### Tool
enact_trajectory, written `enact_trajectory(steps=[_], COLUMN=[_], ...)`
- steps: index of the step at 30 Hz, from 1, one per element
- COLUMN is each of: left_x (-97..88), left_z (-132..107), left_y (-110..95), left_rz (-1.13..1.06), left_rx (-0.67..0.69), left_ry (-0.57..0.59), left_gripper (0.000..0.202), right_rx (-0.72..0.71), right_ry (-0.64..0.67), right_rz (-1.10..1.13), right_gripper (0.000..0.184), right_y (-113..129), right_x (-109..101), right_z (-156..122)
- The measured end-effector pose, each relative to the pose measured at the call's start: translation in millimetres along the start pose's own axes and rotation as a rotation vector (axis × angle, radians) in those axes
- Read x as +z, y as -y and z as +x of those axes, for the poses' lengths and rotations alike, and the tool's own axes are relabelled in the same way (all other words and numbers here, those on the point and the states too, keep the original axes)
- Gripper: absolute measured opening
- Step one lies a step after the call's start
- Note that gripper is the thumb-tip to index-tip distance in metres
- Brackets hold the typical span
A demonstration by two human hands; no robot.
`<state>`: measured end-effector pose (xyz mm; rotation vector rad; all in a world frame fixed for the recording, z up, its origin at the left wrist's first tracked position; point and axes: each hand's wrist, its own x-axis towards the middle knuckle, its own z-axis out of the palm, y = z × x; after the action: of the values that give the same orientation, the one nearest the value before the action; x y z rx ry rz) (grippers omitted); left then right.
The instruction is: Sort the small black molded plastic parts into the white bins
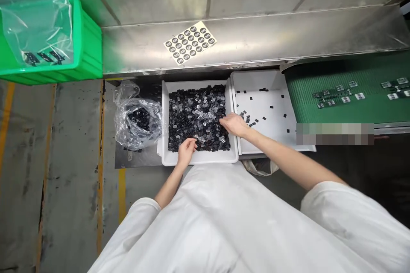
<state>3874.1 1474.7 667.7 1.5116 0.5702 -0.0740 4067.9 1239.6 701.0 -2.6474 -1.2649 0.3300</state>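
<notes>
On my feed, the far left shows a green plastic crate (88, 42) with a clear plastic sheet (35, 21) hanging over it, beside a stainless steel counter (243, 36). A sheet of round black labels (190, 42) lies on the steel. Below the crate is a concrete floor (73, 158) marked with worn yellow lines.

Moving right, a clear plastic bag (136, 123) holding black pieces slumps against a white plastic bin (165, 123). The bin is heaped with small black and clear pieces (195, 115), and both of my hands are on that heap. My left hand (186, 153) sits at its near edge, its fingers (189, 145) loosely curled. My right hand (235, 124) reaches in from the right, its fingers (223, 123) low and close together over the pieces by the bin's right wall. (At this angle, I can't tell whether either hand holds a piece.)

Just beside the bin, a white tray (256, 81) has black pieces (264, 117) scattered across its floor. Farther right, a green conveyor belt (349, 72) carries small groups of parts (333, 95), with a blurred patch (335, 133) covering the area along its near edge.
</notes>
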Motion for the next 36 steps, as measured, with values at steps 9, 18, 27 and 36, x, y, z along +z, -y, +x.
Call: enact_trajectory(steps=[9,18,27,36], left_x=[14.9,15.8,52.6,102.8], left_z=[3.2,6.6,39.1,52.6], left_y=[3.4,-0.9,-41.4,-56.9], left_rz=[-0.050,-0.068,0.119,0.333], left_rx=[0.065,0.044,0.110,0.209], left_ry=[0.028,0.067,0.163,0.214], left_gripper=[0.031,0.033,0.042,0.037], right_rx=[0.019,0.063,0.024,0.066], right_ry=[0.239,0.078,-0.157,-0.354], right_rz=[-0.151,-0.150,0.008,0.533], right_gripper=[0.015,0.026,0.031,0.019], right_y=[-0.7,-6.4,10.4,12.0], right_x=[-15.9,-27.6,-7.5,-5.1], right_z=[0.1,-31.9,-48.8,-72.6])
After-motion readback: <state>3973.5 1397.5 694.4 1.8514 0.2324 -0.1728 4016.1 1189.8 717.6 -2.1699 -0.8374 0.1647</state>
